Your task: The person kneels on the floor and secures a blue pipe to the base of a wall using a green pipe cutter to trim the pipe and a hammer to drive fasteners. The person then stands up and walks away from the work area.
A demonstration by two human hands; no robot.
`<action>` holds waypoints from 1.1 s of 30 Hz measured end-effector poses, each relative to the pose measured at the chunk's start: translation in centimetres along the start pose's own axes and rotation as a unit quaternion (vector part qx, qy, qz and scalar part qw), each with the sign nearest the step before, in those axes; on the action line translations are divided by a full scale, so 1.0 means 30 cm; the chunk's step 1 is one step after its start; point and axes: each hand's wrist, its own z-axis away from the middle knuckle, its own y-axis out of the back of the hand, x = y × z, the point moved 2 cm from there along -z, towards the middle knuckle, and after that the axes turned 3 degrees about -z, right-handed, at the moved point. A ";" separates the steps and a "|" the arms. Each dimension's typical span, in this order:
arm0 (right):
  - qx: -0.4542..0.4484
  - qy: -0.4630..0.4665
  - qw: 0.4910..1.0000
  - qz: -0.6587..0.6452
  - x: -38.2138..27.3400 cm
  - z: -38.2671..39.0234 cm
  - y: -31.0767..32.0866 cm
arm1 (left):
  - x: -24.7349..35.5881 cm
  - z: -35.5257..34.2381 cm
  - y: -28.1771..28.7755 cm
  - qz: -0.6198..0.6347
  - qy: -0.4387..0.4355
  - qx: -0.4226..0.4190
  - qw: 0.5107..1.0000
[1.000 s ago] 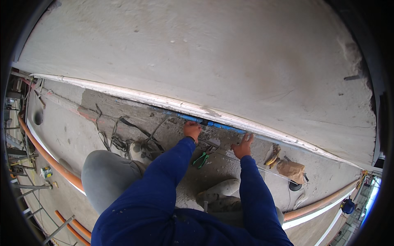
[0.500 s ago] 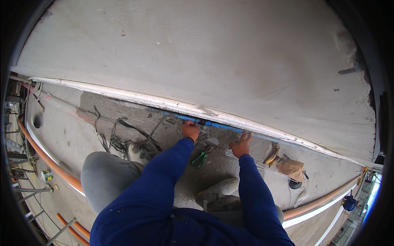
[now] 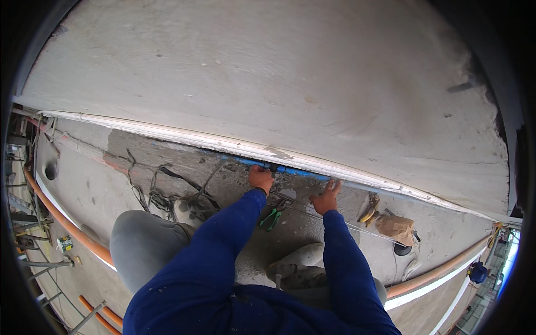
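A blue pipe [image 3: 304,172] runs along the foot of the wall, with a dark fitting [image 3: 273,167] partway along it. My left hand [image 3: 260,178] is closed at the pipe just left of this fitting, and its fingertips are partly hidden. Farther right, my right hand [image 3: 326,198] is open, thumb and fingers apart, with its fingertips beside or against the pipe. Green-handled pliers [image 3: 270,219] lie on the floor between my arms. Thin rods [image 3: 301,209] stretch across the floor below both hands.
A pale ledge [image 3: 223,144] follows the foot of the concrete wall [image 3: 268,72]. Dark straps [image 3: 159,195] lie at left. To the right are a yellow-handled tool [image 3: 369,209], a brown paper bag [image 3: 395,226] and a black round object [image 3: 401,249]. Orange pipes [image 3: 72,220] lie behind.
The view has shifted slightly. My left hand stays at the pipe by the fitting, and my right hand remains spread at the right part of the pipe with little movement.
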 end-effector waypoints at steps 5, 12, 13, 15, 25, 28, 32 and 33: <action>0.003 0.022 1.000 0.004 -0.022 0.008 -0.008 | -0.043 -0.026 0.013 0.066 0.050 -0.020 0.996; 0.003 0.008 1.000 0.015 0.004 0.001 -0.004 | -0.022 0.009 -0.005 0.152 0.145 -0.083 0.974; 0.001 0.009 1.000 0.015 -0.010 0.004 -0.005 | -0.033 -0.003 0.004 0.151 0.138 -0.087 0.975; -0.004 0.009 1.000 0.013 -0.035 0.008 -0.004 | -0.056 -0.025 0.021 0.147 0.123 -0.097 0.977; 0.015 0.010 1.000 0.010 -0.019 -0.001 -0.007 | -0.063 -0.008 -0.006 0.155 0.118 -0.100 0.976; 0.009 0.006 1.000 0.018 -0.023 -0.003 -0.005 | -0.078 -0.009 -0.005 0.177 0.115 -0.100 0.972; 0.023 0.020 0.999 0.020 -0.026 -0.009 -0.026 | -0.102 -0.025 0.009 0.177 0.106 -0.103 0.973; 0.023 0.024 0.999 0.017 -0.030 -0.009 -0.033 | -0.108 -0.029 0.015 0.170 0.104 -0.099 0.975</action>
